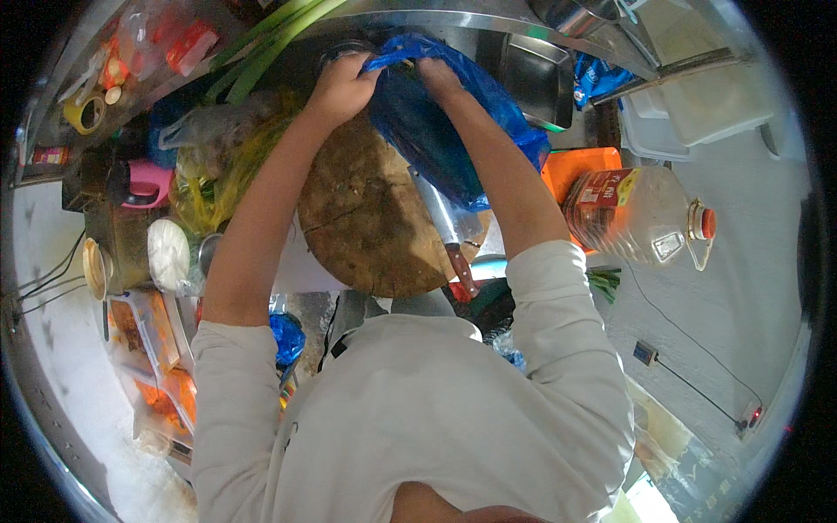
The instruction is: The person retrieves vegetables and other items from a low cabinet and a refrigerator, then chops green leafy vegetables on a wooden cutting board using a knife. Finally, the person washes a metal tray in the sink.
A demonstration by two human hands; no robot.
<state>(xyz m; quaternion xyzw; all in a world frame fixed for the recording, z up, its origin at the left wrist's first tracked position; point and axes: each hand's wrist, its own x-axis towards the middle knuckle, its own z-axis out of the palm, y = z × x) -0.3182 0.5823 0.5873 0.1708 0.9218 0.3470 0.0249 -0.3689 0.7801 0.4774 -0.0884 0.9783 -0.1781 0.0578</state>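
My left hand [346,88] grips the gathered rim of a blue plastic bag [425,144] at the top middle. Inside the bag's mouth is my right hand [439,75]; its fingers are hidden, so what they touch does not show. The bag hangs over the right back part of a round wooden chopping block [366,216]. On the block's right side lies a cleaver [435,206], its wooden handle pointing towards me and reaching past the block's edge.
Left of the block are a yellow plastic bag [196,189] and green leek stalks [261,59]. To the right stand a steel tray [539,78], an orange container [582,163] and a large plastic oil bottle [641,212]. A pink-handled item [147,183] lies far left.
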